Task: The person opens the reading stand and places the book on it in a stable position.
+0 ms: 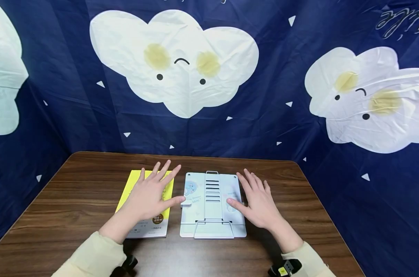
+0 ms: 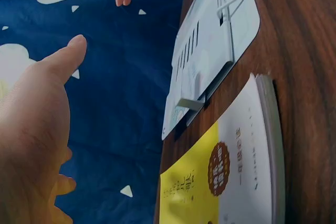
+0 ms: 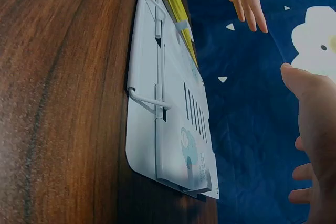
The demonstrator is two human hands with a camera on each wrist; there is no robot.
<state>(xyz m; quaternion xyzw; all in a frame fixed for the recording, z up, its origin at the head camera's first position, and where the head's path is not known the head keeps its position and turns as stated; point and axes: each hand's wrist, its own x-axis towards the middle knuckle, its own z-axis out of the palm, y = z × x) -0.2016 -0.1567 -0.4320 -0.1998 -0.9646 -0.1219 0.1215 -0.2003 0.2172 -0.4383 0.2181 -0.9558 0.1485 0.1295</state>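
Fingers spread, my left hand (image 1: 148, 196) hovers above a paperback book (image 1: 150, 227) with a yellow and white cover. The left wrist view shows a gap between that hand and the book (image 2: 244, 156). A pale blue folding book stand (image 1: 195, 211) lies flat to the right of the book, with vertical slots, a wire bracket at its lower edge and small side clips. Over the stand's right edge is my right hand (image 1: 259, 202), its fingers extended and holding nothing. In the right wrist view this hand (image 3: 320, 129) is raised above the stand (image 3: 178, 140).
Book and stand lie side by side on a dark wood-grain table (image 1: 74, 215). Behind the table and along its sides hangs a blue curtain (image 1: 74, 115) printed with white clouds. Both wrists wear black straps, the right one carrying a small device (image 1: 286, 267).
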